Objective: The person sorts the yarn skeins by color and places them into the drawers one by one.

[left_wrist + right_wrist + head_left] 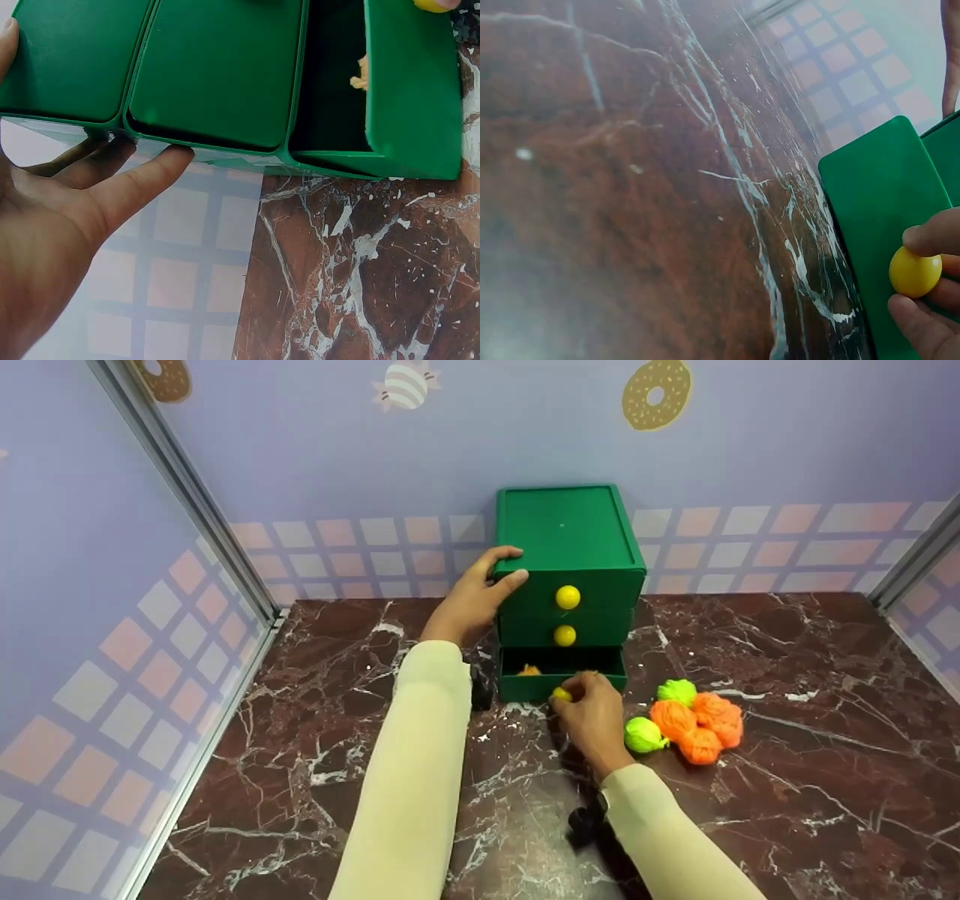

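A green drawer cabinet (570,529) with round yellow knobs stands against the back wall. My left hand (474,598) rests at its upper left front corner, thumb at the front edge. In the left wrist view, the fingers (142,180) reach fairly straight along the cabinet's side. The bottom drawer (517,688) is pulled partway out, with a bit of orange yarn (529,670) inside. My right hand (596,720) pinches that drawer's yellow knob (916,274) between thumb and fingers. The upper two drawers are closed.
Right of the drawer, beside my right hand, several small yarn balls lie clustered on the marbled tabletop (810,750), including an orange ball (718,718) and a lime ball (643,735). A patterned wall (337,457) rises behind the cabinet; side walls flank the table.
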`<move>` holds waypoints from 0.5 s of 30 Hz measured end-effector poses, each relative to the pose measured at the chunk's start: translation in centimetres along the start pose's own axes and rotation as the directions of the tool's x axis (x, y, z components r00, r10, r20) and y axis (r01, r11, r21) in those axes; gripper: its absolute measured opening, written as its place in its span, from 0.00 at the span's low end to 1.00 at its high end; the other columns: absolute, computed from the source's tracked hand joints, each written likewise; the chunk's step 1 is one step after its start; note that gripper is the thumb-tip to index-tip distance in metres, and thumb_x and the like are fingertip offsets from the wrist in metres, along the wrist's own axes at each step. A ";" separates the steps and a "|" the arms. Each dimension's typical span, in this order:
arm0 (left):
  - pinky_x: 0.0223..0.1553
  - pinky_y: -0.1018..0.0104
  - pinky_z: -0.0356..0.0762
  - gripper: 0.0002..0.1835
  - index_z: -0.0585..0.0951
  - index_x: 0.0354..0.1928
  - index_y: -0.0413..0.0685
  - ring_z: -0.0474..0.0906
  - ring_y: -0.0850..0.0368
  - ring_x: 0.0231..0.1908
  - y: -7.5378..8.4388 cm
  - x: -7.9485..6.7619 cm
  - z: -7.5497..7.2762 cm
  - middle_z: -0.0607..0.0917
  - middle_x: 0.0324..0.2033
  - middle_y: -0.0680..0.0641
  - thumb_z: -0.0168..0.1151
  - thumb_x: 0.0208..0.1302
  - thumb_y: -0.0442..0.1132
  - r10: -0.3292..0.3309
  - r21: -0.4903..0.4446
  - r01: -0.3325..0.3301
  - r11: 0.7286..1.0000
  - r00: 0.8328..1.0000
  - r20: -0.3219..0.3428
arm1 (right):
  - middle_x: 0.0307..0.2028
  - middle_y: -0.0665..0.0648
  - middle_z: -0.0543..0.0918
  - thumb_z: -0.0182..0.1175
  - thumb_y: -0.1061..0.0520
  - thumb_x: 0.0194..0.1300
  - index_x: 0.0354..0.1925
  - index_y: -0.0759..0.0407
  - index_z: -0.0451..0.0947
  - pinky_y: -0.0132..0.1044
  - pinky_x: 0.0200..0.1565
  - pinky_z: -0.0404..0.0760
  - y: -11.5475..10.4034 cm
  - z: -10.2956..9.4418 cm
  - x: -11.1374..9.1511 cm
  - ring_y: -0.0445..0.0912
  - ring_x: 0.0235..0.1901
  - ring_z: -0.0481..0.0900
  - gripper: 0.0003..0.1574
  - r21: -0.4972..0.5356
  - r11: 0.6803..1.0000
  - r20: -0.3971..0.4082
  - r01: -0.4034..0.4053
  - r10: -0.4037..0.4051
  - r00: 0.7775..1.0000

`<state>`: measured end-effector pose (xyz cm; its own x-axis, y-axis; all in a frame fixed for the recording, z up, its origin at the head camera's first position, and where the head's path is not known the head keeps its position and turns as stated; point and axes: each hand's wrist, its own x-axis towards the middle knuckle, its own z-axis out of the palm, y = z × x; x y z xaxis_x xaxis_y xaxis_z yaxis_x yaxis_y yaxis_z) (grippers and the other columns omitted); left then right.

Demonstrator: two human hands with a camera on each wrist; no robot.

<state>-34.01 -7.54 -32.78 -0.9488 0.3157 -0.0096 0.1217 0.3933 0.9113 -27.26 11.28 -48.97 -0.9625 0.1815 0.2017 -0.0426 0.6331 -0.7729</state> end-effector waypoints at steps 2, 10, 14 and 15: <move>0.60 0.53 0.71 0.23 0.66 0.67 0.71 0.70 0.50 0.64 0.0 0.0 0.0 0.64 0.70 0.48 0.51 0.71 0.55 -0.009 -0.011 0.009 1.000 1.000 0.004 | 0.36 0.56 0.80 0.70 0.56 0.55 0.36 0.58 0.81 0.44 0.42 0.79 0.1 -0.1 -0.3 0.50 0.37 0.79 0.11 -0.010 1.000 0.008 0.018 -0.018 1.000; 0.59 0.54 0.73 0.25 0.64 0.70 0.67 0.71 0.50 0.61 0.5 -0.4 0.0 0.65 0.70 0.47 0.51 0.72 0.53 -0.011 -0.003 0.011 1.000 1.000 0.002 | 0.32 0.55 0.81 0.72 0.57 0.54 0.32 0.57 0.82 0.45 0.39 0.79 0.1 -1.0 -1.5 0.49 0.33 0.78 0.08 -0.073 0.990 0.022 0.121 -0.120 0.993; 0.59 0.51 0.73 0.25 0.64 0.69 0.66 0.72 0.49 0.61 0.5 -0.4 0.0 0.64 0.70 0.47 0.51 0.73 0.53 -0.012 -0.022 0.012 1.000 1.000 0.003 | 0.31 0.55 0.81 0.73 0.58 0.53 0.32 0.57 0.83 0.44 0.38 0.80 0.2 -1.2 -2.1 0.48 0.32 0.78 0.09 -0.099 0.982 0.016 0.159 -0.158 0.987; 0.60 0.51 0.72 0.25 0.64 0.69 0.66 0.71 0.49 0.62 0.5 -0.5 0.0 0.64 0.70 0.48 0.51 0.73 0.53 -0.012 -0.019 0.012 1.000 1.000 0.002 | 0.31 0.55 0.81 0.73 0.57 0.53 0.32 0.57 0.82 0.43 0.38 0.80 0.2 -1.2 -2.3 0.48 0.32 0.78 0.09 -0.105 0.980 0.018 0.167 -0.166 0.986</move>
<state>-33.52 -7.52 -32.35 -0.9496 0.3127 -0.0212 0.1048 0.3806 0.9188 -24.76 11.92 -48.83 -0.9467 0.0608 0.3162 -0.1741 0.7296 -0.6613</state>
